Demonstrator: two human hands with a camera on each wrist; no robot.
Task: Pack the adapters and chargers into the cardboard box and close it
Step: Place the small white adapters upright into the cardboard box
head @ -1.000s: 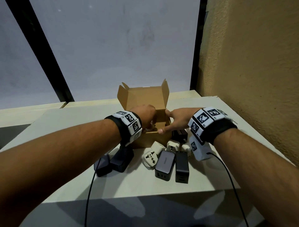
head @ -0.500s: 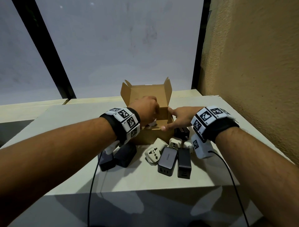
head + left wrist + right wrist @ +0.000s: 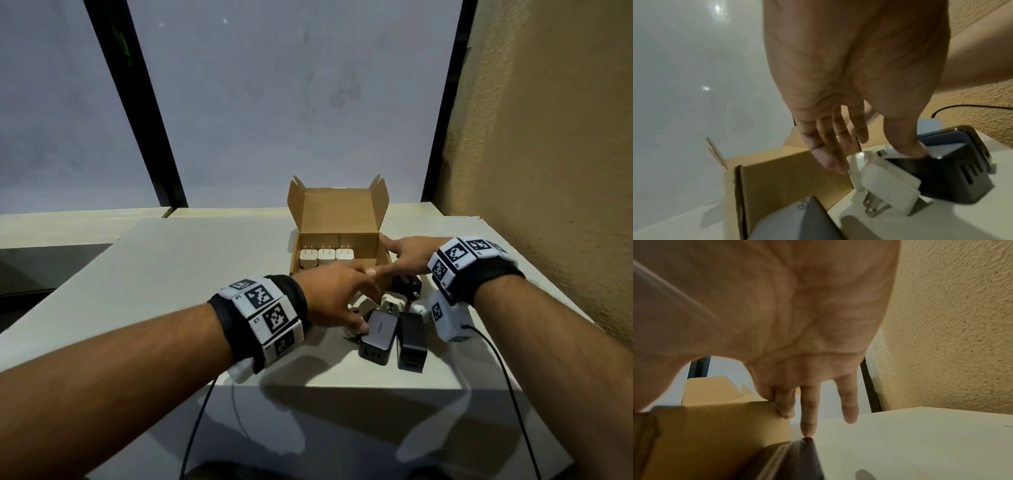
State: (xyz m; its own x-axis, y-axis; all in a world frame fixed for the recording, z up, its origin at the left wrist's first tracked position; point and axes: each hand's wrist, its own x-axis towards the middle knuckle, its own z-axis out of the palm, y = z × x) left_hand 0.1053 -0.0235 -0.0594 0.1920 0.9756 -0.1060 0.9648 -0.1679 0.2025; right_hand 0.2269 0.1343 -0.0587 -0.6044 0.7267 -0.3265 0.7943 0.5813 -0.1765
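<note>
The cardboard box (image 3: 337, 214) stands open at the table's middle, lid up, with three white chargers (image 3: 325, 257) in a row at its back. My left hand (image 3: 356, 308) hovers over the pile in front of the box, fingers straight. Its thumb touches the grey charger (image 3: 378, 337), and its fingertips (image 3: 833, 162) are just beside a white adapter (image 3: 890, 183). It holds nothing. A black charger (image 3: 411, 342) lies next to the grey one. My right hand (image 3: 387, 257) rests on the box's right front corner, with straight fingers (image 3: 807, 410) against the cardboard (image 3: 715, 426).
More white travel adapters (image 3: 394, 305) and a black charger (image 3: 406, 284) lie between the box and my right wrist. A rough wall (image 3: 548, 137) closes the right side. The table's near edge (image 3: 342, 383) runs just behind the chargers. Another grey charger (image 3: 797, 224) sits left of the box.
My left hand has come out of the box, uncovering the three white chargers, and moved back to the pile. The right hand has stayed on the box corner.
</note>
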